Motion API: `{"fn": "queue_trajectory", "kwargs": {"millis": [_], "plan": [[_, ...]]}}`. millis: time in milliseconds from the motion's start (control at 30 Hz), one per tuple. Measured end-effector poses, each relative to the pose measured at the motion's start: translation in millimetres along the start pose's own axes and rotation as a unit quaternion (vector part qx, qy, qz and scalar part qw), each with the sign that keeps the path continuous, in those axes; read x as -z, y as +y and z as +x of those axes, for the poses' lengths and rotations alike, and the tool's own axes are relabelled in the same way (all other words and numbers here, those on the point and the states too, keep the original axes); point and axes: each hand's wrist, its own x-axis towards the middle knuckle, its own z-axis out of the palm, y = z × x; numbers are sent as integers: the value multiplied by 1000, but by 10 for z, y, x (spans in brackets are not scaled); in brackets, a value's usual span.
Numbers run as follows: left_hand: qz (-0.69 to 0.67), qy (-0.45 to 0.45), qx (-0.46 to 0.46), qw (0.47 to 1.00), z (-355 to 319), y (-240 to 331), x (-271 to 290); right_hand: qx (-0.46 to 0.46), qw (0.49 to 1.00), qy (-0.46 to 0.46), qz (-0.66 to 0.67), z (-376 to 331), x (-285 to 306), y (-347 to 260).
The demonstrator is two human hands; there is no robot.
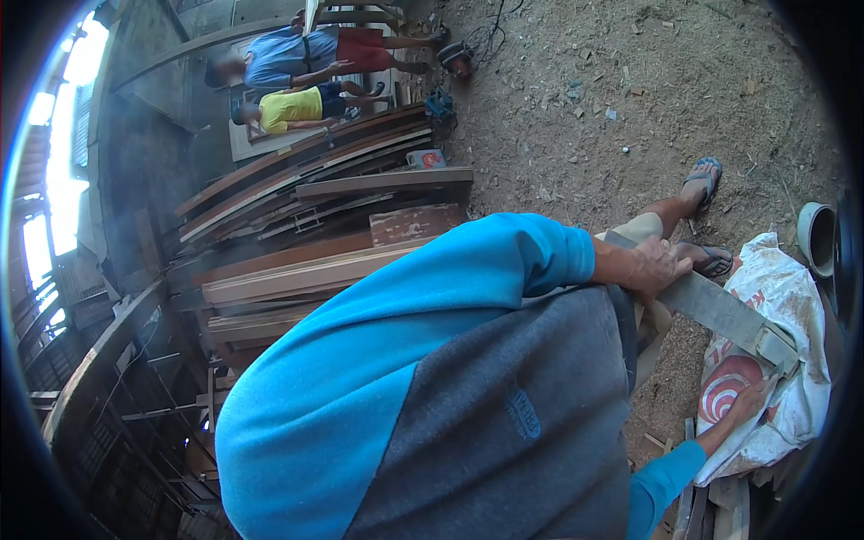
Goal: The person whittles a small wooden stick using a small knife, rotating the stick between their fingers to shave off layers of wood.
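Note:
A grey flat board (720, 306) slants across the right side of the view. My left hand (659, 268) grips its upper end with curled fingers, close to my knee. A short block-like piece (776, 347) sits at the board's lower end, above a white sack (760, 261) with red print. Just below that block is my right hand (745, 405), over the sack. Its fingers look closed near a thin pale edge; what they hold is too small to make out. Blue sleeves cover both arms, and my dark grey shirt front fills the lower middle.
Long timber planks (315, 270) lie stacked at the left. Two people, one in a blue shirt (292, 61) and one in a yellow shirt (290, 110), stand beyond them. A red power tool (457, 59) with a cord rests on dirt. A round pale container (817, 238) stands beside the sack.

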Motion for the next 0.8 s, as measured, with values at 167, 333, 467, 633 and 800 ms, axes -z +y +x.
{"fn": "queue_trajectory", "kwargs": {"millis": [167, 333, 467, 633, 800], "plan": [[-29, 29, 11, 999, 25, -29, -46, -194, 967, -161, 26, 195, 216, -567], [-49, 47, 40, 997, 57, 40, -94, -311, 926, -203, 72, 858, 1156, -1554], [-22, 26, 10, 999, 137, 26, 19, -413, 892, -133, 129, 964, 1174, -1514], [-9, 3, 32, 999, 139, 2, 50, -431, 859, -230, 152, 877, 1476, -2013], [0, 21, -2, 1000, 207, -44, 75, -377, 917, -88, 97, 824, 1013, -1230]]}}
